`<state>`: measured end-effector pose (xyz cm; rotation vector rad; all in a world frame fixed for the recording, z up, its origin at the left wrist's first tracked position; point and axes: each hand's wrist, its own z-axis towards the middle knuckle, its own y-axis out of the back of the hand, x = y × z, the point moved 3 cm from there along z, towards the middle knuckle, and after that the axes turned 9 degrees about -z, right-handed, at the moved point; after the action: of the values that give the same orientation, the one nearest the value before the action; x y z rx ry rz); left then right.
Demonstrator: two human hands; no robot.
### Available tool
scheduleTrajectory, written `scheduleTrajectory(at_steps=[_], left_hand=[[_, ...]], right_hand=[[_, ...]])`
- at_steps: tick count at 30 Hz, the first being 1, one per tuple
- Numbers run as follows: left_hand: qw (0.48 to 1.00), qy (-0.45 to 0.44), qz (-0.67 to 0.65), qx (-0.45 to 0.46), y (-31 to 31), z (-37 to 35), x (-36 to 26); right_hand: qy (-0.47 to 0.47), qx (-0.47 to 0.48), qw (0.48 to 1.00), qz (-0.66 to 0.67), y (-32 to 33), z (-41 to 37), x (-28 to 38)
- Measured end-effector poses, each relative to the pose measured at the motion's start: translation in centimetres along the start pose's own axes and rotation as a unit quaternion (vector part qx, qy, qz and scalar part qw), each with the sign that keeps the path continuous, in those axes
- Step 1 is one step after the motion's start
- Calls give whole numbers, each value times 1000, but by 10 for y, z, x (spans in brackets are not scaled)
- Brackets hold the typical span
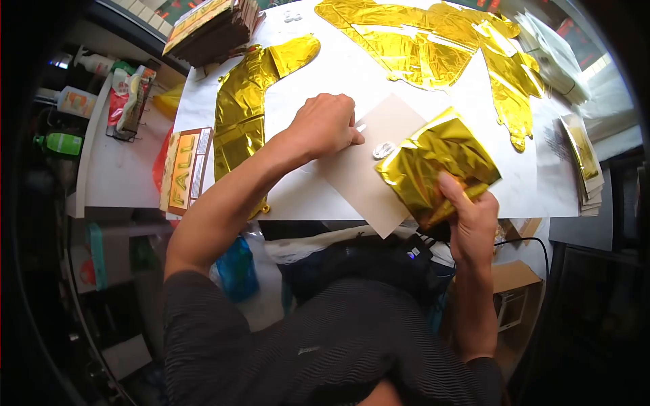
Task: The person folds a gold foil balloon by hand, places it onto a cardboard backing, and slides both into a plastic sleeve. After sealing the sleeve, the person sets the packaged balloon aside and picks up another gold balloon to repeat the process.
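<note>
My left hand (pixel 326 124) is closed in a pinch over the upper left part of a flat beige card sheet (pixel 352 183). A small white tip (pixel 361 128) shows by its fingers; what they hold is mostly hidden. In my right hand (pixel 474 220) is a folded gold foil balloon (pixel 447 152), gripped between thumb and fingers at its lower corner, above the right side of the card. A small white coil (pixel 384 150) lies on the card beside the folded foil. Left of the card, a flat, unfilled gold foil balloon (pixel 240 108) is spread on the white table (pixel 298 196).
More flat gold foil balloons (pixel 426 47) lie at the back and right. A stack of printed packages (pixel 213 27) stands at the back left, a "FALL" package (pixel 185 169) at the left edge. Clear bags (pixel 552 57) and a pile of cards (pixel 583 162) are on the right.
</note>
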<state>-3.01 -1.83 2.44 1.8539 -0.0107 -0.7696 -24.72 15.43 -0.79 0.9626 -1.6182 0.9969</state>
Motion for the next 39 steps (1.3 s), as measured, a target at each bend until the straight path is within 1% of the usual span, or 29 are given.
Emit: scheduleTrajectory(at_steps=[2,4,6,8,10,12,13,14,15,17,18,20,21,23,24,26,27,29,30,32,33,34,36,37,38,39], left_hand=[[1000,14,20,-5,-1,-1,2],[999,18,26,-5,1,-3,0],[999,18,33,-1,3,-4,-1],[1000,17,-2,-3,4,-6,0],[999,3,-32,-1,3,-5,5],[998,-8,-61,-1,4,-2,13],[984,3,-167,53,2,0,19],[957,16,-270,108,-2,2,24],[956,14,-271,108,-3,1,24],[891,59,-434,121,-6,-4,26],[890,59,-436,122,-8,-3,29],[864,59,-469,174,-13,0,34],[863,59,-470,175,-13,0,34],[845,57,-483,221,-14,-2,31],[845,58,-482,223,-13,-2,30],[819,105,-519,223,-12,-6,31],[819,104,-517,225,-12,-6,30],[784,110,-569,221,-12,-8,29],[785,110,-568,223,-13,-10,27],[795,121,-561,197,-16,-12,21],[736,99,-639,202,-25,-16,10],[737,99,-637,205,-29,-15,12],[787,60,-576,212,-31,-14,12],[792,96,-568,201,-31,-14,12],[793,95,-566,204,-31,-15,10],[794,103,-569,188,-32,-15,9]], right_hand=[[-50,29,998,-35,-18,8,6],[-73,51,995,-49,-30,18,3],[-64,54,994,-71,-35,27,-5],[-61,57,992,-97,-36,28,-6],[-88,74,985,-125,-42,27,-3],[-90,64,986,-125,-45,27,-2],[-96,60,983,-143,-45,28,-2],[-102,56,980,-160,-46,29,-1],[-102,54,980,-161,-46,29,-1],[-106,54,977,-175,-47,29,0],[-106,53,977,-176,-47,29,0],[-113,58,975,-182,-46,29,1],[-114,57,975,-183,-46,29,2],[-112,65,971,-200,-46,30,2],[-113,64,971,-200,-45,30,2],[-102,72,975,-181,-47,31,1],[-102,71,976,-180,-46,31,0],[-105,79,977,-167,-45,32,-3],[-105,78,977,-166,-44,32,-4],[-96,78,977,-175,-43,33,-5],[-96,76,977,-173,-42,32,-5],[-96,81,976,-175,-43,32,-5],[-94,83,977,-175,-43,32,-4],[-96,83,976,-177,-44,32,-3],[-99,83,975,-179,-44,32,-3],[-99,80,976,-177,-44,30,-4]])
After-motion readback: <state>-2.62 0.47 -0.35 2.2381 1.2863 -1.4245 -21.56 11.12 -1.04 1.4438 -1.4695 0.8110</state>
